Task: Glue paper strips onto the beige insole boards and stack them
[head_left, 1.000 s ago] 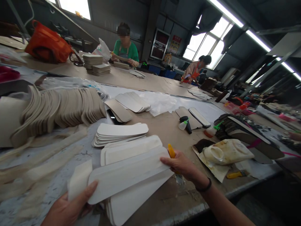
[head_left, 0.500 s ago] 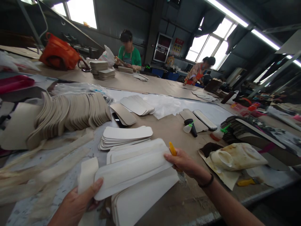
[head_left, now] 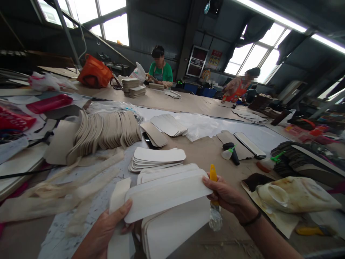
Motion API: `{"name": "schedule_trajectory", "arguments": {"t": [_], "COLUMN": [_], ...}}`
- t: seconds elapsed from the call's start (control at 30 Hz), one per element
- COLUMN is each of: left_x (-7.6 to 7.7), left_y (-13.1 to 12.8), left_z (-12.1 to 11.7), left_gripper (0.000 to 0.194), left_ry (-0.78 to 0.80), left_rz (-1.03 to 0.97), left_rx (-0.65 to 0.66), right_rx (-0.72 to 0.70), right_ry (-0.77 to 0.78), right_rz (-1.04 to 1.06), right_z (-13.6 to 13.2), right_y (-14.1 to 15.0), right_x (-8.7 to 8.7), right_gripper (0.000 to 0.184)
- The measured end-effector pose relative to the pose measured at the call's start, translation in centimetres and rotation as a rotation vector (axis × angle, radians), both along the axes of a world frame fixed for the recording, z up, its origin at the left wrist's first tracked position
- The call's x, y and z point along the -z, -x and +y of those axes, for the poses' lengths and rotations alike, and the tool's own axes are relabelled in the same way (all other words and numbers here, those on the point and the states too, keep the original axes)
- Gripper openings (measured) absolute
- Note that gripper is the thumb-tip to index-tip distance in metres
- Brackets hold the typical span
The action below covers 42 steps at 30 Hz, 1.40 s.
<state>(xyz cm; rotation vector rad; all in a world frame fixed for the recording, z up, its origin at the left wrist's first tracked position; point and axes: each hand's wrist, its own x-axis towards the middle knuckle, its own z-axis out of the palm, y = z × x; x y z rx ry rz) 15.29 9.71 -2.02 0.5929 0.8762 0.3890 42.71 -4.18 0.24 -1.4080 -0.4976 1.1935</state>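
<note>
A long white panel (head_left: 167, 194) with rounded corners is held up between my hands, tilted up to the right. My left hand (head_left: 107, 223) pinches its left end, thumb on top. The right end is gripped by my right hand (head_left: 223, 192), which also holds a yellow-handled brush (head_left: 213, 173) upright, its whitish, crusted end pointing down. Below the panel lies a stack of larger white pieces (head_left: 178, 228). A pale strip (head_left: 119, 194) lies beside my left hand, partly hidden by it. Just behind is a fanned stack of white panels (head_left: 159, 154).
A long row of curved beige pieces (head_left: 107, 129) stands at left, near loose cloth strips (head_left: 88, 190). On the right are a cut-open plastic jug (head_left: 296, 192), another yellow-handled brush (head_left: 309, 230) and small glue bottles (head_left: 227, 154). Two people (head_left: 161, 72) work across the table.
The view has swung left, so everything sits further right and slightly lower. Both hands keep hold of the panel; the brush in my right hand now shows its lower end more clearly.
</note>
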Motion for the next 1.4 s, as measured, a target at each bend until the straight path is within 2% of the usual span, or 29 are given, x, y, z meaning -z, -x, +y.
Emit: {"name": "schedule_trajectory", "arguments": {"t": [0.13, 0.23, 0.33, 0.43, 0.57, 0.67, 0.83, 1.0, 1.1, 1.23, 1.4], "left_x": [-0.8, -1.1, -0.4, 0.8, 2.0, 2.2, 1.7, 1.6, 2.0, 2.6, 3.1], "left_y": [-1.0, -1.8, -1.6, -0.3, 0.9, 0.8, 0.3, 0.4, 0.3, 0.2, 0.2], "left_z": [0.6, 1.7, 2.4, 1.0, -3.1, -5.3, -5.3, -5.0, -5.1, -5.1, -4.9], "left_gripper": [0.042, 0.047, 0.046, 0.042, 0.040, 0.039, 0.033, 0.027, 0.029, 0.032, 0.039], "left_ry": [-0.144, -0.325, -0.473, -0.521, -0.631, -0.702, -0.721, -0.706, -0.707, -0.701, -0.667], "left_rz": [0.059, 0.173, 0.360, 0.515, 0.615, 0.636, 0.671, 0.599, 0.580, 0.579, 0.604], "left_rx": [-0.087, -0.144, -0.216, -0.198, -0.030, 0.034, 0.200, 0.218, 0.241, 0.242, 0.223], "right_rx": [-0.035, -0.029, 0.086, 0.207, 0.195, 0.151, 0.124, 0.107, 0.106, 0.079, 0.149], "right_ry": [0.059, 0.157, 0.213, 0.188, 0.065, -0.005, -0.108, -0.073, -0.049, -0.030, 0.022], "right_rz": [-0.180, -0.525, -0.833, -0.932, -0.908, -0.718, -0.406, -0.279, -0.299, -0.411, -0.789], "right_z": [1.1, 2.3, 2.6, 1.3, -0.8, -1.4, -1.0, -0.8, -1.0, -1.5, -2.9], "right_y": [-0.7, -1.9, -3.1, -2.6, 1.7, 5.7, 10.1, 11.6, 12.1, 12.2, 9.9], "right_x": [-0.1, -0.3, -0.7, -1.5, -2.8, -2.7, -0.2, 2.2, 2.6, 2.2, 2.3], "right_gripper": [0.048, 0.049, 0.046, 0.043, 0.060, 0.061, 0.054, 0.042, 0.038, 0.034, 0.028]}}
